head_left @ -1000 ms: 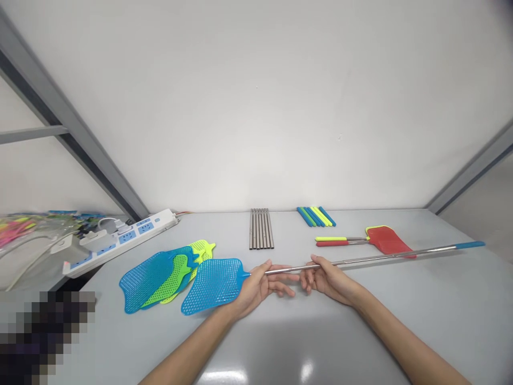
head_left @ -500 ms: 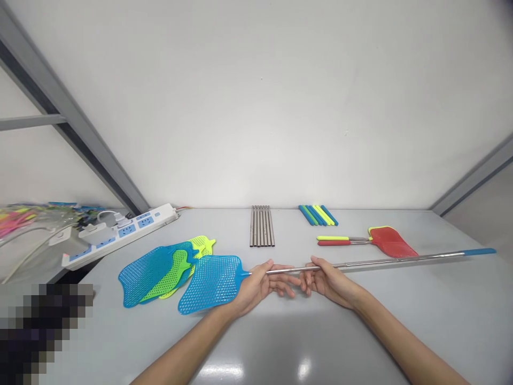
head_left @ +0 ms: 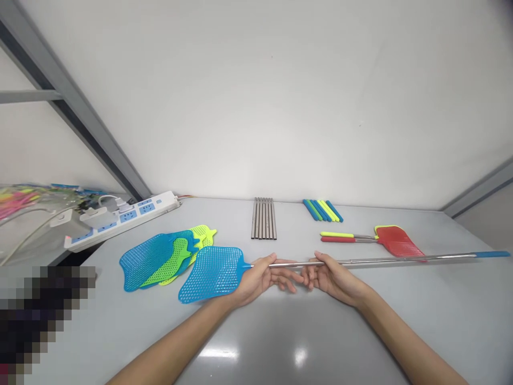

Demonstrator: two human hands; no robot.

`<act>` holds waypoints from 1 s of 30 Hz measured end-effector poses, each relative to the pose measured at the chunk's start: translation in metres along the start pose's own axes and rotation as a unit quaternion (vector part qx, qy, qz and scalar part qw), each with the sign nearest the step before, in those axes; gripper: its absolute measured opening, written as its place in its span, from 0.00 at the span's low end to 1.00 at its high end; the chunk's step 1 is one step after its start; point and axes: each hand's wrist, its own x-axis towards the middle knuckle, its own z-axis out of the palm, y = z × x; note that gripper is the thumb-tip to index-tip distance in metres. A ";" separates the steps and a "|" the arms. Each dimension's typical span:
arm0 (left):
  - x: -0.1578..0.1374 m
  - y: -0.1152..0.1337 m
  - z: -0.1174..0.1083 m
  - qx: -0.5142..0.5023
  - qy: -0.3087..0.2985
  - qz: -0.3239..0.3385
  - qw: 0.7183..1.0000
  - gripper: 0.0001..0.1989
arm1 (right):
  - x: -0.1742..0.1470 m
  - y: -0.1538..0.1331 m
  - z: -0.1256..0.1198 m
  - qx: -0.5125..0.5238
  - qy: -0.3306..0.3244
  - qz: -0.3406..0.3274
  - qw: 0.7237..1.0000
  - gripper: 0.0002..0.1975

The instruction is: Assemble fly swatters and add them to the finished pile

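Over the grey table [head_left: 256,334], left fingers [head_left: 284,279] and right fingers [head_left: 311,275], half-curled, seemingly pinch the metal rod [head_left: 385,261].

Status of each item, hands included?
Blue swatter: assembled, extended, held
Left hand: gripping blue swatter
Right hand: gripping blue swatter
Red swatter: collapsed
Yellow swatter: collapsed, head under red's
Loose swatter heads: overlapping pile
Metal tubes: lined up
Colored grips: lined up
Power strip: plugs inserted

The left hand [head_left: 257,280] and right hand [head_left: 335,279] held the blue swatter [head_left: 212,274] by its shaft; metal tubes [head_left: 263,219] lay beyond the grip, mesh heads [head_left: 146,261] to its left.
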 end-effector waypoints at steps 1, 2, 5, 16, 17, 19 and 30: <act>0.000 0.000 0.000 0.001 0.001 -0.003 1.000 0.23 | -0.001 0.000 0.000 -0.002 0.001 -0.001 1.000 0.23; 0.000 0.001 0.000 0.002 0.001 -0.006 1.000 0.24 | -0.001 0.000 0.001 -0.005 0.002 -0.001 1.000 0.23; 0.000 0.001 0.000 0.000 0.001 -0.005 1.000 0.24 | -0.002 0.000 0.002 -0.012 0.008 0.003 1.000 0.23; -0.004 0.002 0.004 -0.009 -0.009 -0.028 1.000 0.24 | -0.004 0.002 -0.002 -0.004 0.004 0.047 0.999 0.24; -0.004 0.002 0.005 -0.004 -0.008 -0.025 1.000 0.24 | -0.005 0.002 -0.001 -0.003 0.002 0.049 0.999 0.25; -0.005 0.002 0.006 -0.002 -0.003 -0.018 1.000 0.23 | -0.005 0.001 0.000 -0.002 -0.003 0.053 0.999 0.25; -0.004 -0.005 0.002 0.002 0.006 0.007 1.000 0.22 | -0.004 0.006 0.004 0.006 -0.023 0.045 0.999 0.27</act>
